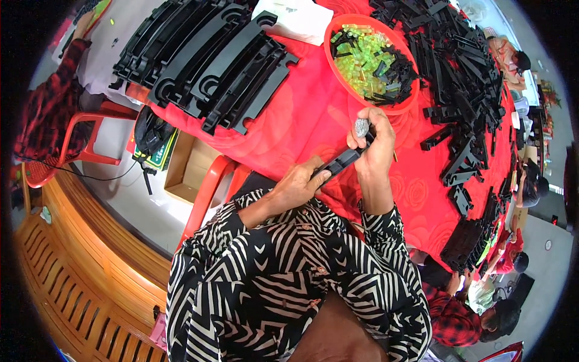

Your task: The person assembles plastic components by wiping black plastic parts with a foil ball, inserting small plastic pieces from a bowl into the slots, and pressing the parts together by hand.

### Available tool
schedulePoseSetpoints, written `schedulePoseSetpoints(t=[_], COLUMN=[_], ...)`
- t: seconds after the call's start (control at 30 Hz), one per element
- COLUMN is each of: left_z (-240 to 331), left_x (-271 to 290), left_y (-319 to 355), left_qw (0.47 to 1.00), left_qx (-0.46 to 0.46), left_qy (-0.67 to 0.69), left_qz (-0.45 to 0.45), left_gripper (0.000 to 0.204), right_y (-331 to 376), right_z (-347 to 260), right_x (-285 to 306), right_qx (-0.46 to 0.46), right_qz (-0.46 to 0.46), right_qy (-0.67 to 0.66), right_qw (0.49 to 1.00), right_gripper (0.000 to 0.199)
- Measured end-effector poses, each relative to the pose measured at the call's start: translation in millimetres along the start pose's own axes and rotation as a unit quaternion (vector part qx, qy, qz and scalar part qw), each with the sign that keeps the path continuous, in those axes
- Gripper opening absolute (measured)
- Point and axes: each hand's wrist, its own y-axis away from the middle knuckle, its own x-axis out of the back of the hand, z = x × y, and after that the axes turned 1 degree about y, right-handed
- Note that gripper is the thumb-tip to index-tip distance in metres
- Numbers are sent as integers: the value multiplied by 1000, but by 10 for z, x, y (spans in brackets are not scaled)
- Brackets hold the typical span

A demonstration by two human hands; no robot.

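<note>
Zigzag black-and-white sleeves fill the six o'clock edge; above them the left hand is curled around the near end of a long black plastic strip, while the right hand pinches its far end and a small grey piece; both hover over the red-clothed table; at twelve o'clock sits an orange bowl of yellow-green clips; curved black parts are stacked at eleven o'clock.
</note>
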Motion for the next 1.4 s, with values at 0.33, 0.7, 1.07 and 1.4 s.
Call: schedulePoseSetpoints(t=[0.33, 0.7, 1.07, 1.4], left_z=[136, 224, 191, 132], left_x=[-20, 1, -31, -59], left_y=[-20, -51, -57, -105], left_qw=[996, 998, 993, 979], left_qx=[-58, 48, 85, 139], left_qy=[-53, 35, 85, 148], left_qz=[30, 12, 9, -21], left_gripper=[21, 23, 31, 34], right_y=[75, 138, 106, 122], right_z=[-127, -79, -9, 10], right_x=[-119, -177, -162, -91], right_qx=[50, 71, 56, 70], right_qz=[-7, 46, 59, 69], right_qy=[1, 45, 75, 87], right_qw=[999, 995, 994, 991], right_gripper=[17, 14, 14, 13])
